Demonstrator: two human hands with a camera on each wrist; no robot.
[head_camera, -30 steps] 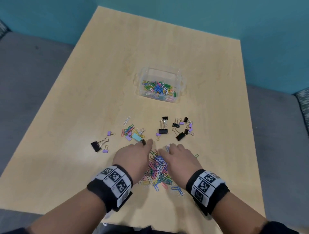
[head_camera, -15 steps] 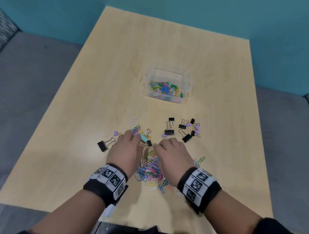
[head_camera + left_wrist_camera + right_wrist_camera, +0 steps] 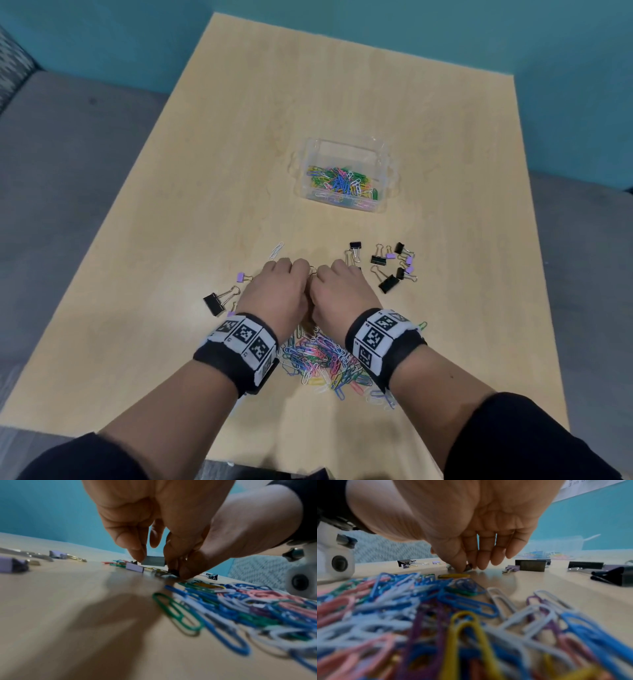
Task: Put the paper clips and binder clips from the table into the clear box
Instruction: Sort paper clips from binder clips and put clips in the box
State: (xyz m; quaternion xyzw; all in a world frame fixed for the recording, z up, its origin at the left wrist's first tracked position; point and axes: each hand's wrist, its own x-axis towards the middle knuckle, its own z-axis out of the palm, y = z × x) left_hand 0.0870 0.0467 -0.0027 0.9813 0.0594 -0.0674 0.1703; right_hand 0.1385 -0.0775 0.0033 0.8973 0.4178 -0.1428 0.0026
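The clear box (image 3: 346, 150) stands mid-table with coloured paper clips in it. A heap of coloured paper clips (image 3: 325, 359) lies under my wrists. Both hands are side by side just past that heap, knuckles up. My left hand (image 3: 152, 557) pinches a teal binder clip (image 3: 154, 560) between fingertip and thumb, low over the table. My right hand (image 3: 465, 566) pinches a small black binder clip (image 3: 468, 566) against the tabletop. In the head view the left hand (image 3: 284, 281) and right hand (image 3: 337, 284) hide both clips.
Several black binder clips (image 3: 388, 282) and small purple ones (image 3: 409, 269) lie right of my hands. A black binder clip (image 3: 214, 303), a purple one (image 3: 241, 275) and a white paper clip (image 3: 276, 250) lie to the left. A teal wall bounds the wooden table (image 3: 205, 171).
Both hands have moved forward off the paper clip heap to the small group of clips beyond it and drawn together, fingertips closing on binder clips.
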